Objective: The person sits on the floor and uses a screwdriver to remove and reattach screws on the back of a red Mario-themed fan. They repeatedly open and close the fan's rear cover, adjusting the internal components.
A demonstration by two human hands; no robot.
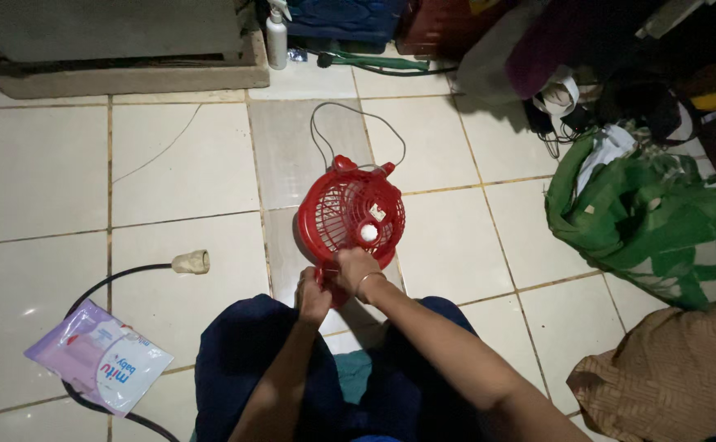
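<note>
Both hands, left hand (314,296) and right hand (355,270), pinched on red fan grille (350,214) near rim, mid floor (178,172); judgement: hold fan flat, grip even.

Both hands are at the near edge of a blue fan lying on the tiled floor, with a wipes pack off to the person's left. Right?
Not quite: the fan is red, as the head view shows. Both the left hand and right hand are at its near edge on the floor; the wipes pack lies left.

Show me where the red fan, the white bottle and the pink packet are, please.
red fan (350,211): head view, on the middle of its wire grille.
white bottle (276,41): head view, on its body.
pink packet (100,358): head view, on its flat front face.
</note>
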